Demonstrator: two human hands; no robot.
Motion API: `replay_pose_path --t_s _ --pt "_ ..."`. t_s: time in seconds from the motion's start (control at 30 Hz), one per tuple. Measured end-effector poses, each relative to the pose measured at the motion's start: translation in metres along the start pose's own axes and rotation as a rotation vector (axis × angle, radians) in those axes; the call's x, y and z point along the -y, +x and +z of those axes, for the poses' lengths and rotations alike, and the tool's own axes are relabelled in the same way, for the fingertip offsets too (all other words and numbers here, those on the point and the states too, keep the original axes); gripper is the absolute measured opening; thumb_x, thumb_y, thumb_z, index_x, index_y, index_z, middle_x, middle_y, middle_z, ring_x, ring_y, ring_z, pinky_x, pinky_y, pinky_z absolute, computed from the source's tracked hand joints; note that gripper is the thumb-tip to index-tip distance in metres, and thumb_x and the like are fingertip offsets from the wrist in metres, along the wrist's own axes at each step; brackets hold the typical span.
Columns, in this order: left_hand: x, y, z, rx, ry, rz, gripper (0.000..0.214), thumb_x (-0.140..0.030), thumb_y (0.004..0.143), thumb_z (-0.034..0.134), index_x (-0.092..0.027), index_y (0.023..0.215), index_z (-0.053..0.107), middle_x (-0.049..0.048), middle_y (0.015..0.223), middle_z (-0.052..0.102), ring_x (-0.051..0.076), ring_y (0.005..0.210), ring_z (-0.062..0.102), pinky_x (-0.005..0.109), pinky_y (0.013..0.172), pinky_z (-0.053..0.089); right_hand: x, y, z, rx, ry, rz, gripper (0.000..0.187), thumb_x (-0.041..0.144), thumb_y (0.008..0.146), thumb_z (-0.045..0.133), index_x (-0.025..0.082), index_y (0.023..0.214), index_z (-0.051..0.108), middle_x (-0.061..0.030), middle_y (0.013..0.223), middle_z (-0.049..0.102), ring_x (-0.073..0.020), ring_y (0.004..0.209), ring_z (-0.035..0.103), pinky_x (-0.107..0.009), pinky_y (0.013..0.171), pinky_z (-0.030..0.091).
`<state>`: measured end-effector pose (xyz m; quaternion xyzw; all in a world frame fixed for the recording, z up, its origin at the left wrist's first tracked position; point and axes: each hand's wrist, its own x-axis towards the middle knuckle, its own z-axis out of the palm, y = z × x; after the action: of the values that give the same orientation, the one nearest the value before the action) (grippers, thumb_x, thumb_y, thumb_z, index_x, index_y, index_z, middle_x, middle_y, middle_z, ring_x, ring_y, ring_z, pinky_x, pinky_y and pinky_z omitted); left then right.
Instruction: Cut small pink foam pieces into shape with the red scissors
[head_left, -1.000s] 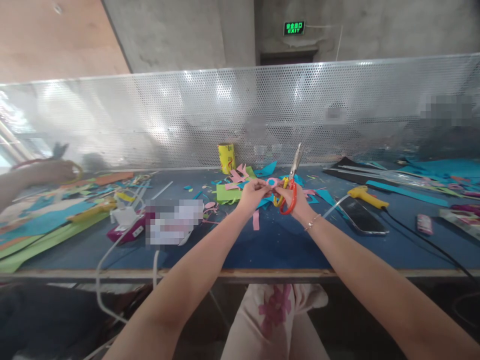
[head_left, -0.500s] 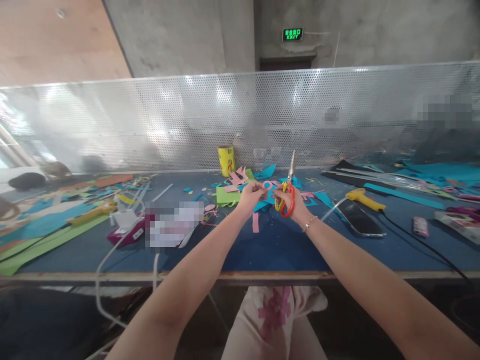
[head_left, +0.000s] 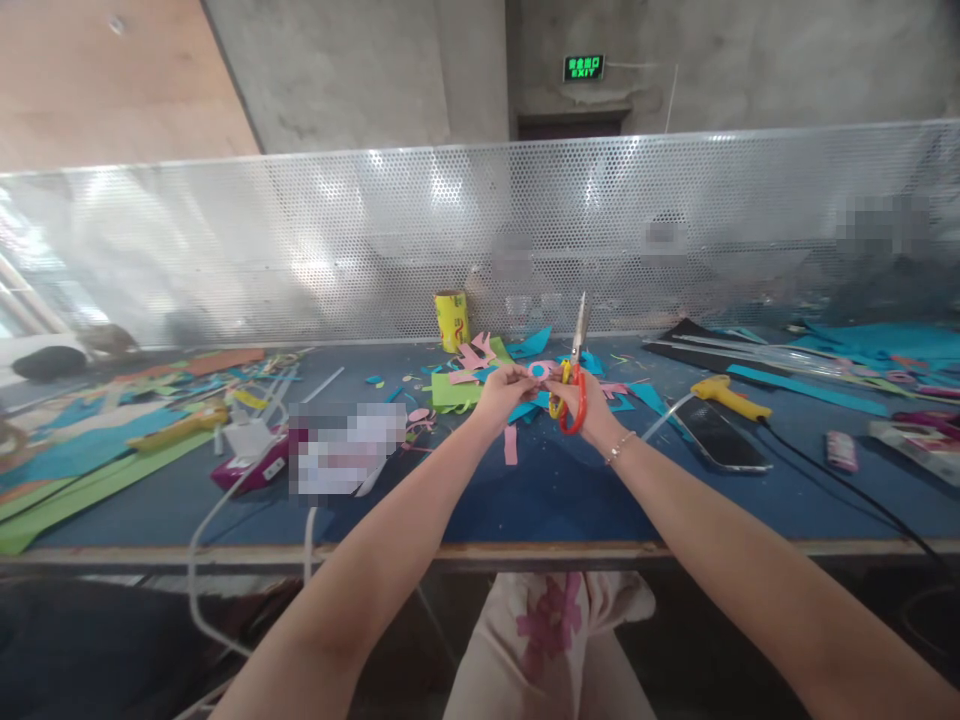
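Between my two hands is a small pink ring with blue showing at its centre; its material looks like felt or craft foam. My left hand is closed, pinching the ring's left side. My right hand is closed too, its fingertips at the ring's right side. Scissors with red and yellow handles hang on my right hand, blades pointing up and away from me. Under and behind the hands lie pink, blue and green scraps, among them a green piece and a short pink strip.
A yellow roll stands by the perforated metal screen. To the right are a phone, a yellow glue gun and blue sheets. On the left lie a purple power strip, another glue gun and coloured sheets.
The pink ring has turned or shifted so that it lies over the blue, which now shows at its centre. Both hands stay nearly in place; the scissors tilt slightly.
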<state>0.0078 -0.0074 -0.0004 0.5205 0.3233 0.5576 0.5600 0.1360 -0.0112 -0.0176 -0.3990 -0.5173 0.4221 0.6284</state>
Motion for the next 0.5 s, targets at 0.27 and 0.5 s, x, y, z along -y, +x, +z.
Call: replay_pose_path --t_s 0.27,0.5 --pt "-0.0021 -0.0005 0.0002 0.01 -0.027 0.002 0.015 -0.007 0.063 0.065 -0.013 0.063 0.052 -0.0008 0.055 0.06 0.007 0.05 0.055 0.021 0.056 0.044 0.0036 -0.0001 0.0017 -0.018 0.034 0.017 0.034 0.031 0.049 0.076 0.018 0.07 0.053 0.0021 0.061 0.057 -0.0103 0.05 0.053 -0.024 0.048 0.044" --pt "0.0002 0.0002 -0.002 0.036 -0.03 0.009 0.016 -0.012 0.06 0.069 -0.013 0.063 0.053 -0.0006 0.057 0.061 0.007 0.051 0.056 0.021 0.055 0.044 0.0021 0.0 0.0006 0.008 0.047 -0.006 0.035 0.033 0.049 0.075 0.018 0.071 0.052 0.0015 0.063 0.057 -0.0121 0.055 0.056 -0.024 0.051 0.045"
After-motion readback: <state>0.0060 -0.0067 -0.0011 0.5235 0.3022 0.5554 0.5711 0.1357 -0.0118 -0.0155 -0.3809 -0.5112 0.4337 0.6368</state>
